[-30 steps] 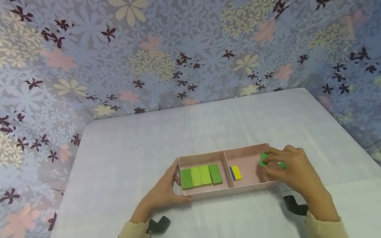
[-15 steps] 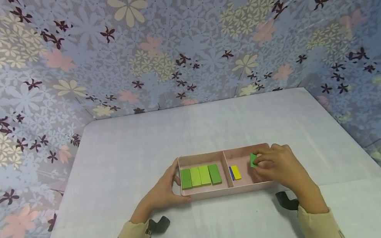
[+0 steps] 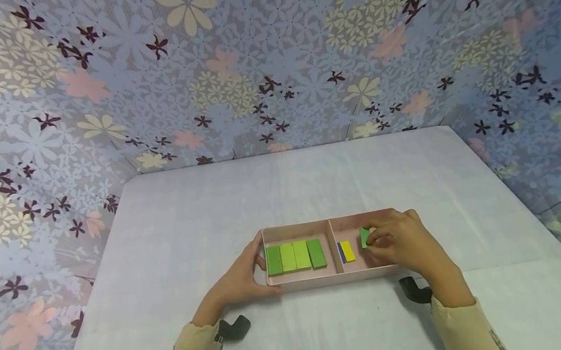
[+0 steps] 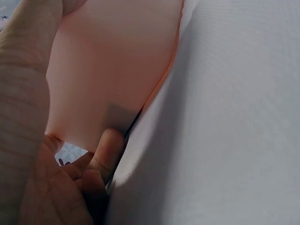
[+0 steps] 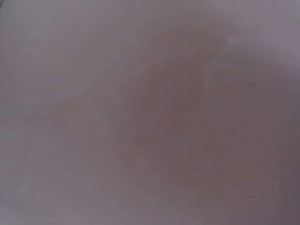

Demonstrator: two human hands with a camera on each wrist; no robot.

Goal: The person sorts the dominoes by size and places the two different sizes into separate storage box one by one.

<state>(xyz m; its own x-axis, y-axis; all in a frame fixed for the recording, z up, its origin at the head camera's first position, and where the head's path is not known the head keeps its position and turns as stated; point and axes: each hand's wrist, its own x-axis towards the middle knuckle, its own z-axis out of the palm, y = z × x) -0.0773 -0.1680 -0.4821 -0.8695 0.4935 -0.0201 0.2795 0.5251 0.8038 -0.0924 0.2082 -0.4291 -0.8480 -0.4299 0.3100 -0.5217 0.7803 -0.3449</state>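
Observation:
A shallow pink box [image 3: 304,284] with a divider lies on the white table in the head view. My left hand [image 3: 240,276] grips its left end, the thumb along the front wall and fingers around the far side. The left wrist view shows my left hand [image 4: 56,187] against the box wall [image 4: 112,65]. My right hand [image 3: 400,242] pinches a green block [image 3: 364,237] over the right compartment. There, a yellow block [image 3: 348,251] and a thin blue piece [image 3: 341,253] lie beside the divider. Fingers hide part of the green block. The right wrist view is too blurred to read.
Two light green blocks [image 3: 295,256] stand between two darker green blocks [image 3: 274,260] in the left compartment. The white cloth-covered table [image 3: 292,191] reaches back to a flowered fabric wall [image 3: 248,58]. A black wrist mount sits under each forearm.
My right hand has moved left with the green block, from the box's right end toward the yellow block. The left hand keeps its hold on the box.

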